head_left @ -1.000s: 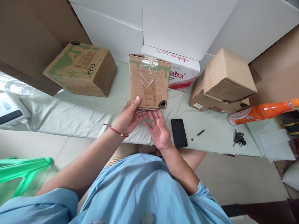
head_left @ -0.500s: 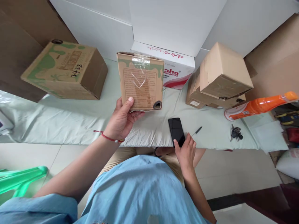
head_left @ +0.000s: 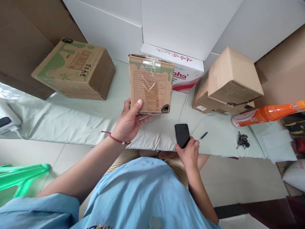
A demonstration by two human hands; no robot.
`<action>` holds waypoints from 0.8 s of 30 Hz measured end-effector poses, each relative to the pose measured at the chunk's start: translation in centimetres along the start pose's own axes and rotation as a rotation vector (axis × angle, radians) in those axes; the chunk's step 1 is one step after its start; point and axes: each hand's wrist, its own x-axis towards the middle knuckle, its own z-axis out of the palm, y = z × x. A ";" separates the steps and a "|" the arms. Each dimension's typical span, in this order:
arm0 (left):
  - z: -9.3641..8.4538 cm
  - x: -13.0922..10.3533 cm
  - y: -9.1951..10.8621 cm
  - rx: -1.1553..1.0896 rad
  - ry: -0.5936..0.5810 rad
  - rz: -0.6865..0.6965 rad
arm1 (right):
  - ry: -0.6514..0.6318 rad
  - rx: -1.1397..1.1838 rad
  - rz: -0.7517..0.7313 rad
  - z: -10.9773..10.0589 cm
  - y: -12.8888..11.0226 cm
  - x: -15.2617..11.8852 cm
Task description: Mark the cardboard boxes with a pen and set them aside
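My left hand grips a small cardboard box by its lower left corner, thumb on the printed face and fingers underneath. Clear tape crosses the box's top edge, and a dark-rimmed hole shows at its lower right. My right hand is closed around the near end of a black smartphone at the table's front edge. The phone's dark screen faces up. Just right of that hand lies a pen.
A green-printed carton stands at the left, a white-and-red carton behind the held box. Stacked brown boxes, an orange bottle and keys are at the right. A white device sits far left; a green stool is below.
The view has shifted, so most things sit a little further right. My right hand's fingers have closed in around the phone's near end. My left hand still holds the box.
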 end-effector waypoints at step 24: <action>0.5 0.3 -0.4 -0.023 0.002 0.044 | 0.423 0.661 -0.447 -6.1 -13.2 -1.9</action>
